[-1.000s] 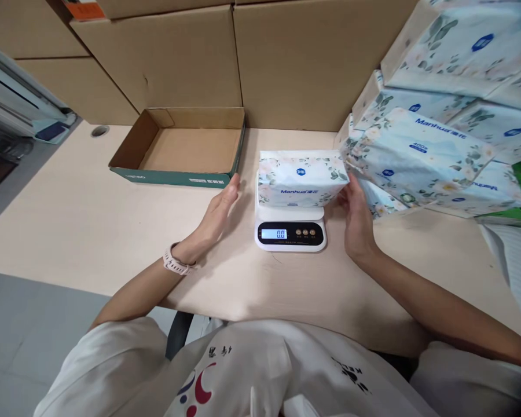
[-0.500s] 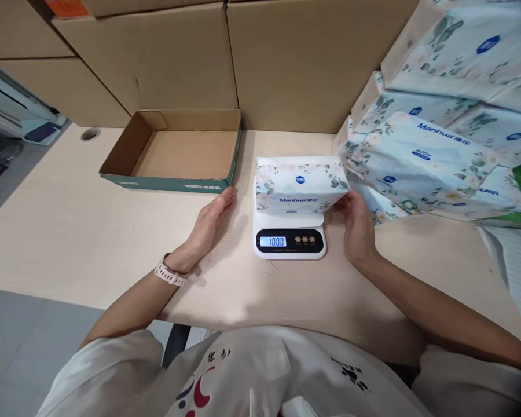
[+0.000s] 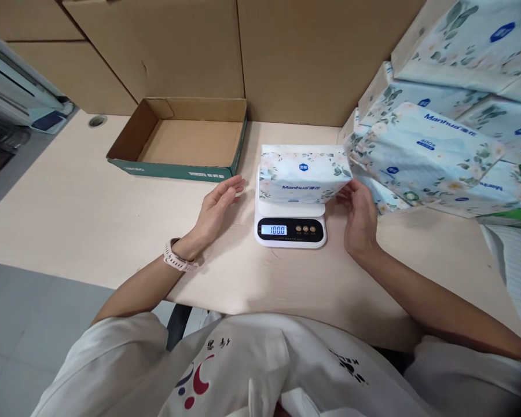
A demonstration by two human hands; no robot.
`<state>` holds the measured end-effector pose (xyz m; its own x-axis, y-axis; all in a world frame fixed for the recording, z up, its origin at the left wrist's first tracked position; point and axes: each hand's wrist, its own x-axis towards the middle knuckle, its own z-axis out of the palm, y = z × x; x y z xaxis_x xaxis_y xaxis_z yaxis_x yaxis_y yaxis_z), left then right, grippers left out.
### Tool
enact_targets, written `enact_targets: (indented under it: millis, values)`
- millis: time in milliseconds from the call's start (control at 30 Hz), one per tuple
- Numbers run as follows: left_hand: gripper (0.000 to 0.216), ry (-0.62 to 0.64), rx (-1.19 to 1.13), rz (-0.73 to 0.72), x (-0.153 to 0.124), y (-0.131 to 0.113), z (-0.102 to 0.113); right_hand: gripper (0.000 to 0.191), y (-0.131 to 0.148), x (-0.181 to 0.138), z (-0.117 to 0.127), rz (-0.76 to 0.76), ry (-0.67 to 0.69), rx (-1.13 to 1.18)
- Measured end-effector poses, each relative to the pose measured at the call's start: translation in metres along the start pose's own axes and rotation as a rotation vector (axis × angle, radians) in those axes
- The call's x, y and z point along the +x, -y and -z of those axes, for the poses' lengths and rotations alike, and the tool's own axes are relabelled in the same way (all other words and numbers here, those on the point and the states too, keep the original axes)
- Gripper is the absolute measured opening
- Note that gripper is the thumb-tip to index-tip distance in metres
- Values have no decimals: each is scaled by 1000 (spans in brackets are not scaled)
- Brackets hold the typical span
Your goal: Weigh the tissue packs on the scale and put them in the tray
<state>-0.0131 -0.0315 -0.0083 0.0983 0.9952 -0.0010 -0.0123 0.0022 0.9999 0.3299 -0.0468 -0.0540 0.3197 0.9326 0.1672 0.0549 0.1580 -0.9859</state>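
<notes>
**Tissue pack settled on the scale, both hands standing off**

Since a second ago the scale's readout has gone from 0.0 to 100.0 and is holding there, while the left hand (image 3: 217,205) has drifted a little nearer the pack. The tissue pack (image 3: 304,174) lies flat on the platform of the white kitchen scale (image 3: 290,225), its printed face toward the person, on the pale desk (image 3: 69,214).

The left hand rests on its edge on the desk just left of the pack, fingers spread and loosely curved, holding nothing. The right hand (image 3: 361,217) sits at the pack's right end, fingers open; whether its fingertips touch the wrapper or stop just short is hard to tell from this angle.

By the look of it, the weighing step is in hand: the pack is down and the number is steady. A next move would probably call for both open hands to close on the pack's two ends and lift it clear without nudging the scale.

An open, shallow cardboard tray (image 3: 186,142) lies to the left rear, and a leaning heap of like tissue packs (image 3: 421,156) crowds the right.
</notes>
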Motion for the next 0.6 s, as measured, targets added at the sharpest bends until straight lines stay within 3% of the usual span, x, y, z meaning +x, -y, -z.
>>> enact_targets:
  millis: [233,600]
  values:
    - [27,25,15,-96,4,4,-1,53,0,0,-1,68,-28,-47]
    - [24,69,48,-127,6,0,-6,56,5,-3,-3,96,-35,-48]
